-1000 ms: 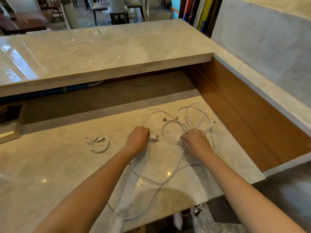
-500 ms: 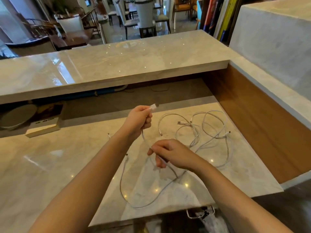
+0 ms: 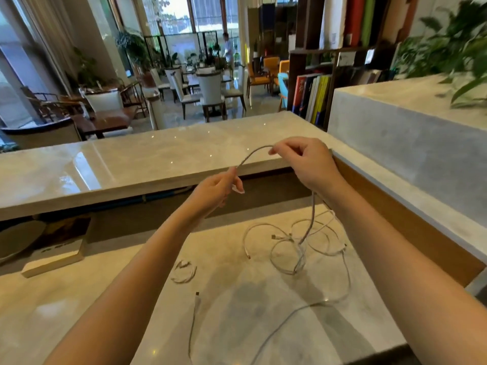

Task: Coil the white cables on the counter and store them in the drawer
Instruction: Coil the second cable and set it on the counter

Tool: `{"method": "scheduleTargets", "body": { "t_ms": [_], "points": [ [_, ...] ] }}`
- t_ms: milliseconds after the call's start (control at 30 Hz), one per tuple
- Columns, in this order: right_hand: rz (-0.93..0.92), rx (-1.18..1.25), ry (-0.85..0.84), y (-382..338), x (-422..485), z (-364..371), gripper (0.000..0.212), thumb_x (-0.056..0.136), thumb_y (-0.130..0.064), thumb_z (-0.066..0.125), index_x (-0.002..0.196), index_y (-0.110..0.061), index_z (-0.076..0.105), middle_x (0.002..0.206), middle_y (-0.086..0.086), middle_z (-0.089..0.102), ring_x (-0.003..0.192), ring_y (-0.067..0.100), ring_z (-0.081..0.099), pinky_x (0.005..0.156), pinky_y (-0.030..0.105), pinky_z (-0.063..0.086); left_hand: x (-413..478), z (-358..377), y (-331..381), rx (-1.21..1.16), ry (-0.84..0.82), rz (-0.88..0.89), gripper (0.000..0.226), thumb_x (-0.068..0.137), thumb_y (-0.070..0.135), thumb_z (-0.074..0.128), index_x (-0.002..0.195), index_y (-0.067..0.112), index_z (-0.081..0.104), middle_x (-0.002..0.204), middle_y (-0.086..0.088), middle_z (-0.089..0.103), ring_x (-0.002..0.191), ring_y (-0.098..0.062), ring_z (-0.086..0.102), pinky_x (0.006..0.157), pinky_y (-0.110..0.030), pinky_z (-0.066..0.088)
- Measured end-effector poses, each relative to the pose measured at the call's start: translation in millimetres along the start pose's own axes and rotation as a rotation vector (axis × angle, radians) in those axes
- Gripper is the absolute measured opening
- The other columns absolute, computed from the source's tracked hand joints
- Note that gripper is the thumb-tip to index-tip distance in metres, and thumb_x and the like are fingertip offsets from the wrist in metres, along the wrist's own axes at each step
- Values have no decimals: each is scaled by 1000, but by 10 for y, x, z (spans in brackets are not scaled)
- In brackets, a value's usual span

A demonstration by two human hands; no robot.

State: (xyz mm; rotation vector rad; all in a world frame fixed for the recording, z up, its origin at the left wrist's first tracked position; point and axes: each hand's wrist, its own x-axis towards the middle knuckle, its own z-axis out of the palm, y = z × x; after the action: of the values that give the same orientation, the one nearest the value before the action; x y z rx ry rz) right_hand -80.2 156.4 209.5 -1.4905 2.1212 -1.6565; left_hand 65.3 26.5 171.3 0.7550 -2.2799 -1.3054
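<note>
coiled cable (image 3: 184,280) beside loose white cables (image 3: 300,245)

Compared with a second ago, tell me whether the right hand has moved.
Yes. The right hand has risen off the cable tangle on the lower counter and now pinches a cable level with the upper counter's edge.

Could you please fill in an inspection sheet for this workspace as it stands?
Surface: glossy marble counter, raised ledge behind.
Job's things: one coiled cable and tangled loose cables on the counter; no drawer seen.
Clutter: a book under the ledge.
Hands: left hand pinches a white cable near its plug; right hand pinches it further along, above the counter.
Cables: the white cable drops from the right hand into the tangle.
Surroundings: bookshelf, plant, chairs beyond the ledge.
</note>
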Motion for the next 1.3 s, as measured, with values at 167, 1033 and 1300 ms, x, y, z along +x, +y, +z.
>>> {"method": "scheduleTargets", "body": {
  "t_ms": [167,1033,1300],
  "points": [
    [9,-1,80,-132,142,-74,20,90,-31,59,87,-18,74,76,-9,65,73,3,56,68,20,44,134,-368,159,195,171,339,33,97,40,38,79,27,63,88,3,56,89,-7,50,76,-24,37],
    [128,260,37,-427,333,-258,26,91,-34,55,89,-11,69,56,-2,46,43,6,36,41,18,31,173,-537,790,-1125,-429,368,41,99,33,28,113,6,56,46,7,40,38,-2,38,48,-15,43],
    [311,189,-259,117,-166,377,43,101,-35,32,96,-8,65,59,-1,51,49,7,45,48,19,40,273,-700,1130,-1065,-153,410,45,102,35,22,128,6,45,50,7,40,40,-3,32,36,-15,26]
  ]
}}
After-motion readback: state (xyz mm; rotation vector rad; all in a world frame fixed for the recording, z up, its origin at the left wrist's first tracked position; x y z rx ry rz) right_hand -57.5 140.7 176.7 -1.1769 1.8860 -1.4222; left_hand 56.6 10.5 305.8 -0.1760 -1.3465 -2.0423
